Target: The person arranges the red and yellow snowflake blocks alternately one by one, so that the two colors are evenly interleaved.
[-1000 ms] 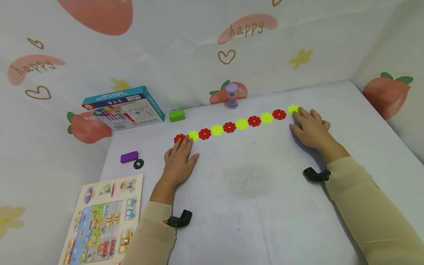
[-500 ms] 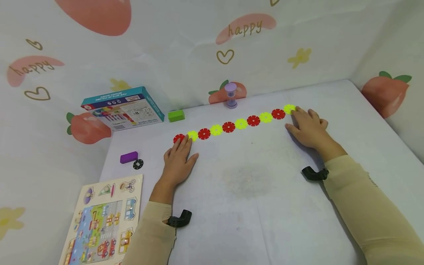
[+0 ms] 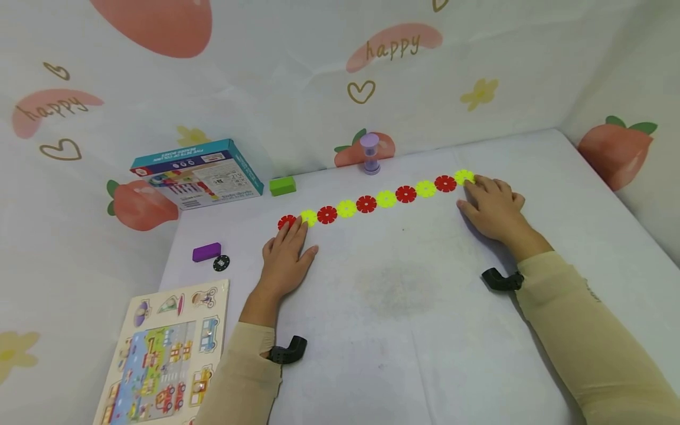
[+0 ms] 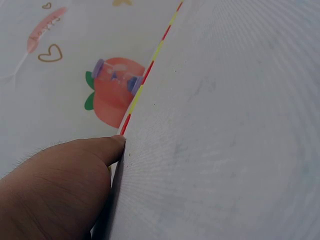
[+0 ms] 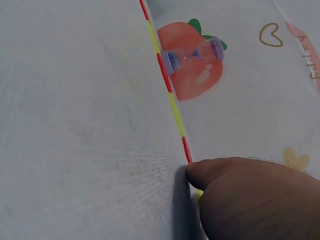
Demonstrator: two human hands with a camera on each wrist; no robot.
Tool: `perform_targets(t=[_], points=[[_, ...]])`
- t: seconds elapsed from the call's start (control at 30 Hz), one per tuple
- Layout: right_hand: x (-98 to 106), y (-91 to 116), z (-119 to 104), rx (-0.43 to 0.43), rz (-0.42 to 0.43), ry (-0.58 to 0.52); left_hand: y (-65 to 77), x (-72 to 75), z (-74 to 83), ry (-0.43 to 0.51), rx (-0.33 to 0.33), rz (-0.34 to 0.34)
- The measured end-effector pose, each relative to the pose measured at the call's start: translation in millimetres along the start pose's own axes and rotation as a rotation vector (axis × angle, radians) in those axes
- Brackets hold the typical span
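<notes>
A slanting row of red and yellow snowflake-shaped discs lies flat on the white tabletop [image 3: 340,330], colours alternating and neighbours close together. At its left end, my left hand [image 3: 284,260] rests with extended fingers on a red disc [image 3: 285,221] and the yellow disc [image 3: 309,216] beside it, partly covering both. My right hand [image 3: 495,208] touches the yellow disc [image 3: 463,176] at the right end with its fingertips, fingers slightly bent. Seen edge-on in both wrist views, the row is a thin line; the thumbs [image 4: 112,147] show there, while the other fingers are hidden.
Behind the row stands a purple hourglass [image 3: 370,154] by the patterned wall. To the left are a green block [image 3: 283,186], a toy box [image 3: 202,180], a purple block [image 3: 206,252], a black chip [image 3: 221,263] and a wooden picture puzzle [image 3: 212,369].
My right hand has slid the end yellow disc leftward, and the gap beside the last red disc has closed. My left hand has stayed in place.
</notes>
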State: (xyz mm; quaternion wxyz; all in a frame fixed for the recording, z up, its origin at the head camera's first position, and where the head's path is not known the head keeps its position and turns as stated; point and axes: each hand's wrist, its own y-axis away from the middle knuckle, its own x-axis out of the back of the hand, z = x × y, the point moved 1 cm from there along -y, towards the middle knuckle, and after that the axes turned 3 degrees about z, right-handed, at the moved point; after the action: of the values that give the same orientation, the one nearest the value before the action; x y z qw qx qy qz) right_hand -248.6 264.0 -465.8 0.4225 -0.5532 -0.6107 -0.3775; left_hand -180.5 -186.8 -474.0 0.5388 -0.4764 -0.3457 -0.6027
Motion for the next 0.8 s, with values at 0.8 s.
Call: perform_targets(t=[0.8], points=[[-2.3, 3.5, -0.8, 0.024, -0.014, 0.013, 0.5, 0.8, 1.0, 0.017, 0.008, -0.012]])
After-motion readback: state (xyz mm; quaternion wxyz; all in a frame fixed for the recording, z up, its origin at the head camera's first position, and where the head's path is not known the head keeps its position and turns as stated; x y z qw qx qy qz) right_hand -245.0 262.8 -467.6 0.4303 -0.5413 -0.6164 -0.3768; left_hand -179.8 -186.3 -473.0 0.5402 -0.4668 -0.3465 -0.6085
